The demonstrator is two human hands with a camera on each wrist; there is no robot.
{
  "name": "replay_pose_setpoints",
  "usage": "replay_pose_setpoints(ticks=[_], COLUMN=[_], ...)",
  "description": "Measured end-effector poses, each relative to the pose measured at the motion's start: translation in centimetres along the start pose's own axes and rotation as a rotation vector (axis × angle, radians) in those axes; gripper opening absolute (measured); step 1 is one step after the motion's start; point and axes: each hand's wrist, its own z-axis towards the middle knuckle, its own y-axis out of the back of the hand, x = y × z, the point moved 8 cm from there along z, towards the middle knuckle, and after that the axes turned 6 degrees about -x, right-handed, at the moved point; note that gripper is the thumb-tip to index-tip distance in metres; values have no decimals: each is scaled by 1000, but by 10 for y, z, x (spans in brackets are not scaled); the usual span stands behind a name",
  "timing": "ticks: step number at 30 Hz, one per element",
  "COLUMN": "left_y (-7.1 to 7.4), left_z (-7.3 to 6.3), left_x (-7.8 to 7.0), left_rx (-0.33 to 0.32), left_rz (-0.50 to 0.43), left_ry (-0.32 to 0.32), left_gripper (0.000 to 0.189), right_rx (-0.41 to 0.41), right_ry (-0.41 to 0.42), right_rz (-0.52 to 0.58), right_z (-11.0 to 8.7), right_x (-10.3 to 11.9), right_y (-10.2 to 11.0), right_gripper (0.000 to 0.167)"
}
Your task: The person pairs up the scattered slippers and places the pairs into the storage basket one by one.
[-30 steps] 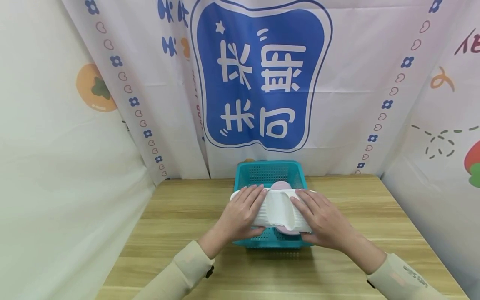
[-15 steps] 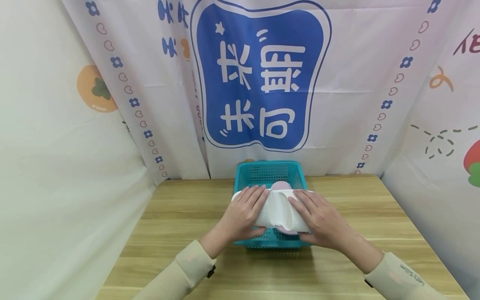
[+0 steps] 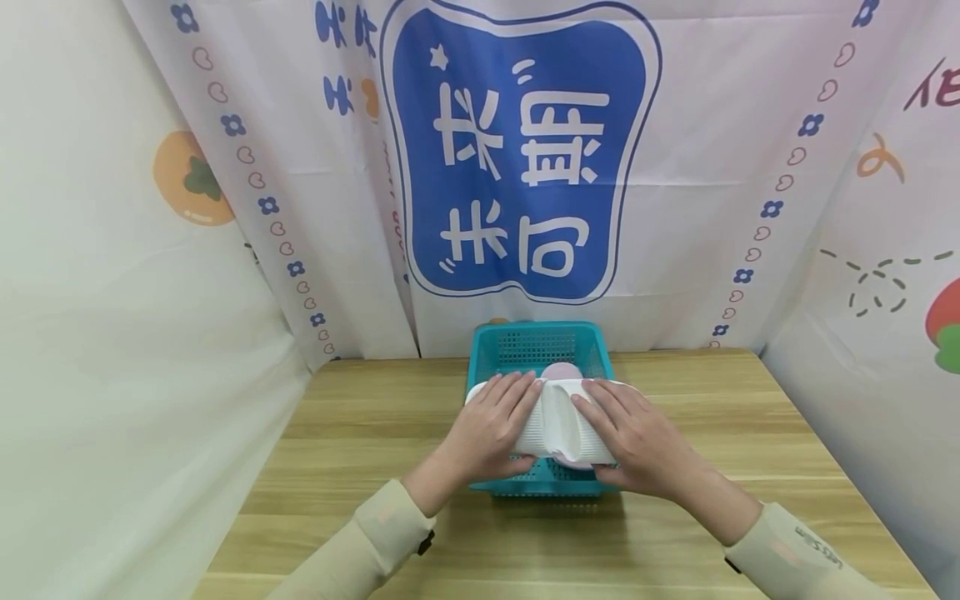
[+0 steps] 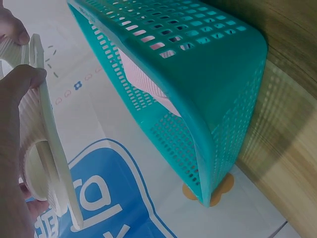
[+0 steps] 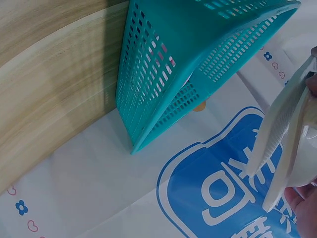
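My left hand (image 3: pixel 487 429) and right hand (image 3: pixel 641 433) hold a pair of white ribbed slippers (image 3: pixel 561 421) over the teal basket (image 3: pixel 487 342). Fingers lie across the top of the slippers, and the thumbs press from the near side. Both wrist views show the slippers raised above the basket rim: one slipper sole (image 4: pixel 54 144) faces the basket in the left view, and two long pale edges (image 5: pixel 277 116) stand side by side in the right. Inside the basket lies a pink ribbed thing (image 4: pixel 141 79), partly hidden below the slippers in the head view.
The basket stands on a wooden table (image 3: pixel 360 467) near its back edge. Behind it hangs a white cloth with a blue printed panel (image 3: pixel 525 150), and white cloth walls (image 3: pixel 112 333) rise on both sides.
The right hand has shifted slightly left, and the smooth gap between the ribbed parts looks narrower. The left hand has moved slightly right. Both keep their grip; the basket stays put.
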Motion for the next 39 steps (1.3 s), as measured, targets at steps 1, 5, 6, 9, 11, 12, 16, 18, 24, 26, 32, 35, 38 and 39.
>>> replay_pose_setpoints(ticks=[1,5,6,9,11,12,16,18,24,26,32,35,38,39], left_y=[0,-2,-2,-3,-2,-2,-2,-2,-1,-1,-1,-1,0,0], left_z=[0,1,1,2,2,2,2,2,1,1,1,1,1,1], left_x=[0,0,0,0,-1,-1,-1,-1,-1,-1,-1,-1,0,0], left_rx=[3,11,12,12,11,10,6,5,0,-7,-15,-17,-18,-19], left_rz=[0,1,1,-1,-1,1,1,-2,-27,-35,-42,-46,-50,-53], left_ry=[0,6,8,10,10,9,9,9,13,13,5,1,-2,-4], left_gripper=[96,95,95,95,95,95,96,96,94,94,95,96,96,96], right_rx=[0,-4,-6,-14,-21,-24,-28,-27,-23,-17,-2,-5,-11,-9], right_ry=[0,0,0,2,4,5,4,3,-6,-11,-14,-7,-1,0], right_rz=[0,1,0,1,0,0,4,6,5,2,-5,-2,7,8], right_z=[0,0,1,1,1,1,1,0,-2,-2,-2,-3,-3,-3], right_x=[0,0,0,1,1,1,2,2,3,3,4,4,4,4], right_y=[0,-1,-1,-1,-1,-1,-1,-1,-3,-3,-2,-1,0,0], right_gripper=[99,100,100,99,100,100,100,101,101,100,100,101,101,100])
